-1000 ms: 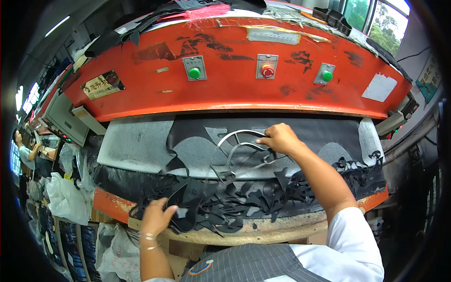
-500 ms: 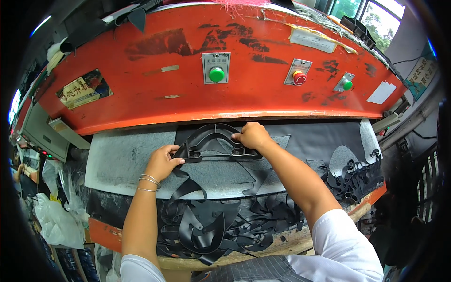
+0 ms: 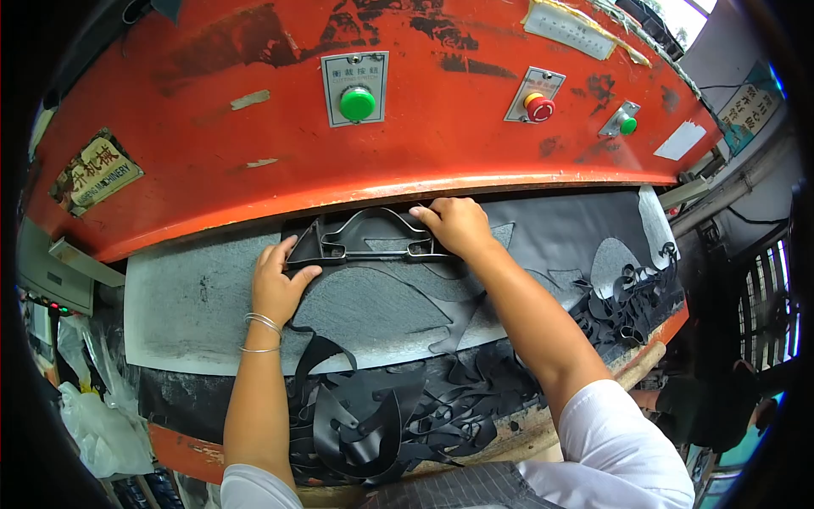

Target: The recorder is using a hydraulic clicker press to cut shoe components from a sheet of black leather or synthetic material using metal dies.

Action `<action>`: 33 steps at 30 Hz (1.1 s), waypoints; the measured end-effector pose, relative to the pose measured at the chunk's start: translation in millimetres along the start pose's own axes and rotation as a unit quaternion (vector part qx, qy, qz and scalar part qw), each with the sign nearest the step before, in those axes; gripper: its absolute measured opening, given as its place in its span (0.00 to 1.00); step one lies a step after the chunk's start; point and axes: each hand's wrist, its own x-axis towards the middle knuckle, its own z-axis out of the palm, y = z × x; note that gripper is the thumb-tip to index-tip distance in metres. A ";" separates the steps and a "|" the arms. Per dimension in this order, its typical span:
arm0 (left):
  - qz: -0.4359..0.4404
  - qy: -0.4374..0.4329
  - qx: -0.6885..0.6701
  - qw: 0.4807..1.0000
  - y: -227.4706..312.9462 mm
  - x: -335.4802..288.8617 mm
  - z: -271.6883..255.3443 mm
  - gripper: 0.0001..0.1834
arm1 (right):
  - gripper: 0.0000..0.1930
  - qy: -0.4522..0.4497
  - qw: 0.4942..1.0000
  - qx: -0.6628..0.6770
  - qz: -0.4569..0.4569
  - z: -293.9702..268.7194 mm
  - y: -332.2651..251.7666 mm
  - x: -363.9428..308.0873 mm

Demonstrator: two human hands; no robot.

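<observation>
A dark metal cutting die [image 3: 377,254] with a curved outline and a cross bar lies on black sheet material [image 3: 564,222], near the press's front edge. Its left end is held by my left hand [image 3: 278,284], thumb and fingers closed on the die's corner. At the other end, my right hand [image 3: 460,227] grips the upper right rim, with its fingers partly hidden behind the edge. Beneath the sheet is a pale grey cutting board [image 3: 199,293]. Cut-out gaps in the black sheet show grey below the die.
An orange press [image 3: 280,161] rises behind the board, bearing green buttons [image 3: 357,103] and a red stop button [image 3: 539,107]. Black offcuts [image 3: 441,416] hang along the near edge. At the lower left are plastic bags [image 3: 97,433]. Someone in dark clothing [image 3: 712,399] shows at the far right.
Between both hands, the die has gone from tilted to lying flatter, closer to the press's lower edge. The whole view has shifted, so the press looks larger and nearer.
</observation>
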 end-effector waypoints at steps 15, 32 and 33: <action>-0.018 -0.031 0.016 0.999 14.6 10.8 9.0 0.27 | 0.25 0.076 0.976 0.131 -0.157 8.5 84.3 -59.4; -0.080 -0.091 0.045 0.992 18.6 18.7 32.8 0.28 | 0.13 0.222 0.972 0.077 -0.030 28.6 80.9 -76.1; -0.078 -0.094 0.041 0.992 17.4 18.8 34.4 0.28 | 0.12 0.225 0.970 0.085 -0.028 28.8 81.8 -75.8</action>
